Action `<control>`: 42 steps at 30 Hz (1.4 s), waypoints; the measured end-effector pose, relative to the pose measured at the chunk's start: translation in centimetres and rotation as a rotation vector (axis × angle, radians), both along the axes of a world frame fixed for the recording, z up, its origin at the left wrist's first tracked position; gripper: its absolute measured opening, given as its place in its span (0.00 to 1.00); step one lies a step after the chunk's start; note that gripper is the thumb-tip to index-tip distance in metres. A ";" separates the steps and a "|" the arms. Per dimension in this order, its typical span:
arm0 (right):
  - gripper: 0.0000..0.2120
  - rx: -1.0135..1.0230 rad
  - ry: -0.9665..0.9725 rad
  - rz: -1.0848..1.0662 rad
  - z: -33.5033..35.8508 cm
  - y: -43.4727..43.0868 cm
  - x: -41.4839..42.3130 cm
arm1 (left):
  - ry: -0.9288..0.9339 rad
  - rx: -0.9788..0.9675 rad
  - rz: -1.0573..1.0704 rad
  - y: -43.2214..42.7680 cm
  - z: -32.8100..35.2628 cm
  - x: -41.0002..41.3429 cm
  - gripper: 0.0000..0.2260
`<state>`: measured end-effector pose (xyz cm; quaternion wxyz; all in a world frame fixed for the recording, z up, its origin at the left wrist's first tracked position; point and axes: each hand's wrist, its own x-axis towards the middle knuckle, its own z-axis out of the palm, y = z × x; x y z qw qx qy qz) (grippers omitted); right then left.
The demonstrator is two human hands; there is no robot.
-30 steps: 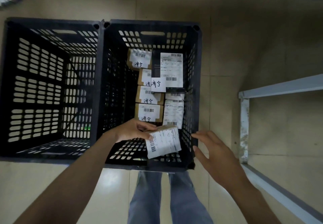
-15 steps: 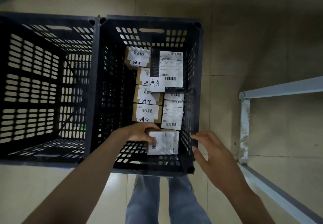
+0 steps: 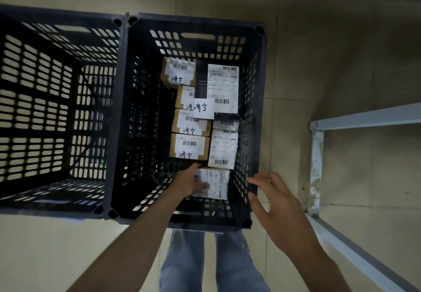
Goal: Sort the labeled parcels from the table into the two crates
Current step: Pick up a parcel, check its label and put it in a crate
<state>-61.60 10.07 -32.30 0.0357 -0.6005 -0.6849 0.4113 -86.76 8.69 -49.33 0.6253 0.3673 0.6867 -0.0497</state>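
Two black slotted crates stand side by side on the floor. The right crate [image 3: 258,118] holds several labeled parcels: brown boxes [image 3: 189,147] with handwritten white labels along its left side, a black box [image 3: 219,88] and white-labeled parcels [image 3: 223,149] on its right. My left hand [image 3: 190,181] reaches deep into this crate and grips a white-labeled parcel [image 3: 216,185] low at the near end, thumb across its label. My right hand [image 3: 273,200] hovers with relaxed fingers just outside the crate's near right wall, holding nothing. The left crate [image 3: 114,114] shows no parcels.
A pale metal table frame [image 3: 316,168] stands at the right, its leg and rails close to my right hand. Tiled floor surrounds the crates. My legs in jeans [image 3: 205,262] are below the right crate's near wall.
My left hand has lowered the white-labeled parcel deeper into the right crate and squared it up behind the other parcels. The right hand stayed beside the crate wall.
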 end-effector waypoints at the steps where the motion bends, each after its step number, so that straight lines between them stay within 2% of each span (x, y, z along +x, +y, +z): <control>1: 0.15 -0.002 0.000 -0.001 0.0 0.0 0.0 | 0.017 0.003 0.011 0.2 -0.2 0.5 0.33; 4: 0.15 -0.007 -0.005 0.005 0.2 -0.1 0.0 | 0.068 0.011 0.057 0.7 -0.5 1.6 0.30; 7: 0.15 -0.004 -0.019 0.021 0.3 0.0 0.0 | 0.186 0.053 0.036 0.7 -0.9 3.0 0.21; 9: 0.15 -0.005 -0.024 0.024 0.3 0.0 0.0 | 0.221 0.062 0.039 0.6 -1.3 3.6 0.19; 11: 0.14 -0.004 -0.023 0.020 0.3 0.1 0.1 | 0.214 0.044 0.052 0.4 -1.7 3.6 0.23; 14: 0.14 0.006 -0.019 0.022 0.2 0.1 0.0 | 0.178 -0.039 -0.009 0.4 -2.0 3.0 0.42; 16: 0.14 0.012 -0.022 0.023 0.2 0.1 0.0 | 0.188 -0.068 -0.053 0.2 -2.1 3.2 0.49; 22: 0.15 0.021 -0.035 0.047 0.0 0.1 0.2 | 0.250 -0.017 -0.081 0.2 -2.6 3.9 0.49; 26: 0.12 0.167 -0.096 0.124 0.2 0.0 -0.5 | 0.242 -0.037 -0.070 0.0 -2.2 3.9 0.46; 29: 0.12 0.222 -0.052 0.244 0.5 -0.5 -2.5 | 0.212 -0.056 -0.074 -0.5 -1.4 3.2 0.46; 32: 0.15 0.023 -0.074 0.363 -0.8 -1.6 -5.6 | 0.191 -0.026 -0.226 -1.0 0.3 1.5 0.50; 36: 0.20 -0.495 -0.304 0.370 -6.2 -1.5 -8.9 | 0.090 0.046 -0.408 -1.1 1.7 -1.3 0.44; 39: 0.33 -0.754 -0.405 0.230 -10.1 -0.5 -10.5 | -0.011 -0.075 -0.417 -1.2 1.8 -2.7 0.41; 42: 0.49 -0.892 -0.441 0.104 -11.9 -0.3 -11.5 | -0.034 -0.179 -0.412 -1.2 1.5 -2.6 0.37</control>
